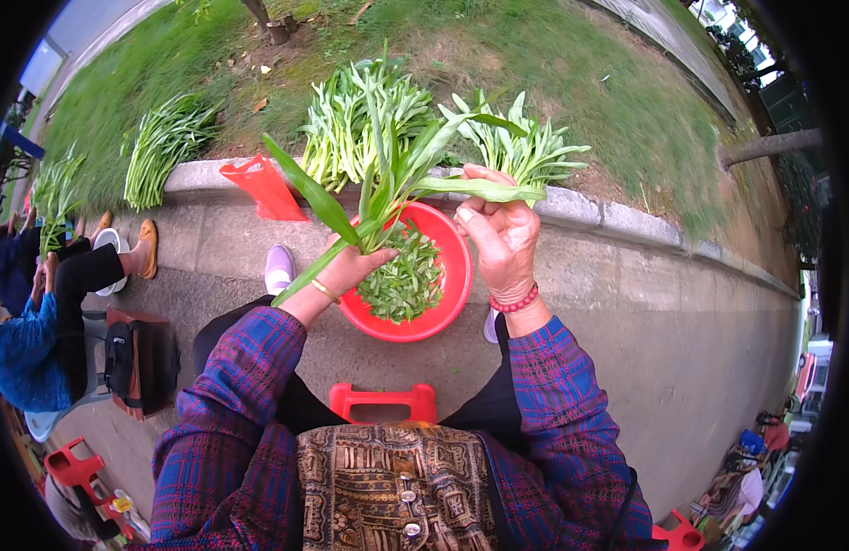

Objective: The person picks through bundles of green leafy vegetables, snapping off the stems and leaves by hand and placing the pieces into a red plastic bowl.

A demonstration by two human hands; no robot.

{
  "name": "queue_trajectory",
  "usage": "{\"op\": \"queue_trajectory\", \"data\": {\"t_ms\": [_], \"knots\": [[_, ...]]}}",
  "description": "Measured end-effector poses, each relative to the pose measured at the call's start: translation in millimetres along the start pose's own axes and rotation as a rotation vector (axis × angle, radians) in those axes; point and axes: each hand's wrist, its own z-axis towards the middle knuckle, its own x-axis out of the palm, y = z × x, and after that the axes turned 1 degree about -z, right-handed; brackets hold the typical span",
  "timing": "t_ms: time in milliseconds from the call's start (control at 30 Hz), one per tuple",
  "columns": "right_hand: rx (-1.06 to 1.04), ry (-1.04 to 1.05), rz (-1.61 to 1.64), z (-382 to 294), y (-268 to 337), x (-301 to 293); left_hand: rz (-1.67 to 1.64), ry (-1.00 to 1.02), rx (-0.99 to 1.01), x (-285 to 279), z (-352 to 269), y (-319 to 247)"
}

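Note:
My left hand (349,268), with a yellow bangle at its wrist, is closed around the stems of a few leafy green stalks (390,172), which look like water spinach. Their long leaves fan up and outward. My right hand (497,234) is raised to the right of them, fingers curled. One long leaf (466,187) crosses in front of its fingers; whether they grip it is unclear. Below both hands, a red plastic basin (407,334) on the pavement holds torn green leaves (400,282), partly hidden by my left hand and the stalks.
Piles of similar greens (369,117) (524,148) (166,148) lie along the stone kerb (569,206) by the grass. A red plastic bag (265,187) hangs over it. A red stool (383,399) stands below me. At left, a seated person (29,351) holds greens near a white bucket (111,241).

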Motion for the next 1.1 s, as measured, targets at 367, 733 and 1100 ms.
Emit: {"op": "queue_trajectory", "data": {"t_ms": [367,733,1100], "knots": [[0.074,-0.061,0.131,1,10,-4,-0.031,0.060,-0.054,3,-7,-10],[0.203,-0.196,0.413,8,9,-22,0.099,0.141,-0.050,0,-16,10],[0.302,-0.260,0.232,7,0,-27,-0.012,0.089,-0.124,-10,-18,-12]]}}
